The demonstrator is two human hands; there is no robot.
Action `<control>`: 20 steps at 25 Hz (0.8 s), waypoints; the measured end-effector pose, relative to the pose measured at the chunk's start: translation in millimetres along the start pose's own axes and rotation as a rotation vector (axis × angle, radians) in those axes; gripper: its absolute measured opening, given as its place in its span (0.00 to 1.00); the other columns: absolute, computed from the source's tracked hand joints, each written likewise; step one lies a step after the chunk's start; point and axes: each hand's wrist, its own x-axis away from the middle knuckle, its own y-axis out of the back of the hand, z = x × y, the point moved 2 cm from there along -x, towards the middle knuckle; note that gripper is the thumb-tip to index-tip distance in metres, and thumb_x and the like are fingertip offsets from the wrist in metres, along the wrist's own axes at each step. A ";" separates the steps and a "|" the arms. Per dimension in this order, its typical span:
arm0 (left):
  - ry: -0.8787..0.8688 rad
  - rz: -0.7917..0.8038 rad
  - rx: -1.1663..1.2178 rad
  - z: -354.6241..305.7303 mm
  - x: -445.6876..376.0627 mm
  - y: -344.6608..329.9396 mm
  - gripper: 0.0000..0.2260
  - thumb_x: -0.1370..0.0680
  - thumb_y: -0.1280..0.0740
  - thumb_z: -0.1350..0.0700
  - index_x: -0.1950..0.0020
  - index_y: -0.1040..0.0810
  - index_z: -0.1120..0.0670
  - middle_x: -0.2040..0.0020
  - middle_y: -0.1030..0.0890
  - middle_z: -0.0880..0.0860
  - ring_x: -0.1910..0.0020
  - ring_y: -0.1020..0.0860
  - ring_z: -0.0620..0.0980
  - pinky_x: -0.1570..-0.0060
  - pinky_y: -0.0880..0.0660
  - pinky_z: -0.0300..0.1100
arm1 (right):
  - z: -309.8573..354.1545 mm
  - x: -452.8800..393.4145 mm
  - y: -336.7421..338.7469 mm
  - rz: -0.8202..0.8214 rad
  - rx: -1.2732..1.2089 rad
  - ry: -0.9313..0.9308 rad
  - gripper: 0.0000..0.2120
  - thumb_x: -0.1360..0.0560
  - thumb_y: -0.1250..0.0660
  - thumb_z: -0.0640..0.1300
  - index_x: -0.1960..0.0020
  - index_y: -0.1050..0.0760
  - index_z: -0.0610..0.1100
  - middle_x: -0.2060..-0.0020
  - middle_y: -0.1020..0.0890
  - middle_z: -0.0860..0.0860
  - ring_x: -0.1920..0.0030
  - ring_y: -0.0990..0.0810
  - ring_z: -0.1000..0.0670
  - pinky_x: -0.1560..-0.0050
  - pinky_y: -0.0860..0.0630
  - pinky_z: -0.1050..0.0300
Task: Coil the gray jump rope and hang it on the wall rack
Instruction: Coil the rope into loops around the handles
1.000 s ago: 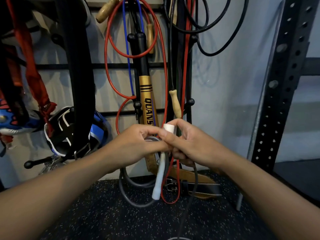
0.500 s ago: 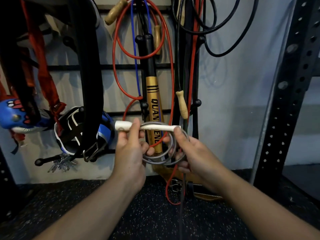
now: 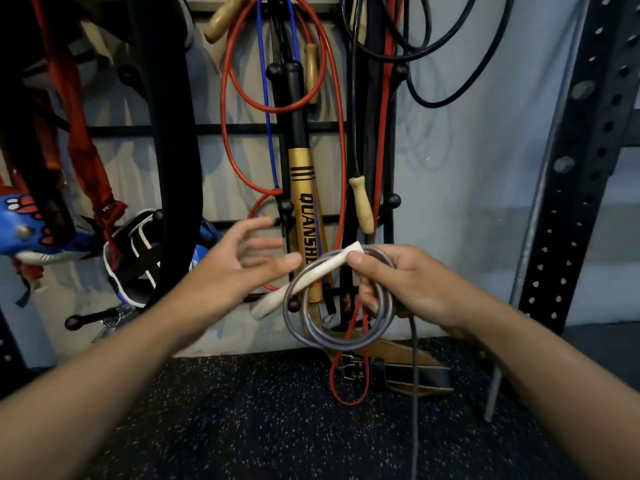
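standing before everything else is the wall rack (image 3: 242,128), a grid of dark bars and knobbed pegs fixed to the pale wall, crowded with hanging gear: a red rope (image 3: 228,98) looped high, black cords (image 3: 450,95) on the upper right, a gold and black bat (image 3: 303,188) hanging upright in the middle, a wide black strap (image 3: 173,133) on the left. a perforated steel upright (image 3: 581,168) runs down the right edge, and a leather belt (image 3: 398,372) lies on the speckled rubber floor (image 3: 207,427) at the foot of the wall.

smaller and nearer, the right hand (image 3: 412,285) holds the gray jump rope (image 3: 339,323) in front of the rack's lower pegs; its fingers are curled through a few round loops, the thumb pressing the upper end of the white handle (image 3: 311,278), which slants down to the left across the coil. the left hand (image 3: 235,271) is apart from the rope, fingers spread and loose, gripping nothing, though blur softens their outline.

smallest, a single gray strand (image 3: 415,393) drops from the right hand straight toward the floor and out of view.

judging by this, the coiling is begun but unfinished: a few turns are gathered, an unwound length is left, its second handle is not in view, and nothing of this rope is on a peg yet. hanging is all to come.
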 end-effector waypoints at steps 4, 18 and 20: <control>-0.090 0.454 -0.391 -46.8 -10.0 -28.2 0.29 0.30 0.37 0.27 0.40 0.18 0.46 0.48 0.12 0.44 0.48 0.15 0.40 0.38 0.23 0.42 | 9.6 -4.4 3.6 0.150 0.177 0.063 0.17 0.17 0.38 0.54 0.54 0.20 0.43 0.72 0.21 0.55 0.73 0.25 0.59 0.68 0.29 0.68; -0.008 0.026 0.456 -21.9 -8.0 -1.1 0.17 0.20 0.37 0.41 0.60 0.27 0.52 0.71 0.34 0.47 0.75 0.33 0.45 0.71 0.27 0.42 | -31.2 13.6 46.0 -0.173 -0.025 -0.086 0.30 0.25 0.35 0.69 0.59 0.24 0.41 0.74 0.32 0.49 0.77 0.34 0.50 0.69 0.26 0.52; -0.005 -0.163 0.757 -17.4 -11.0 -19.6 0.13 0.16 0.40 0.46 0.52 0.27 0.55 0.66 0.25 0.49 0.68 0.20 0.47 0.60 0.17 0.48 | -39.4 9.4 23.1 -0.129 -0.121 -0.102 0.34 0.29 0.37 0.74 0.52 0.22 0.42 0.71 0.29 0.52 0.75 0.33 0.53 0.71 0.27 0.55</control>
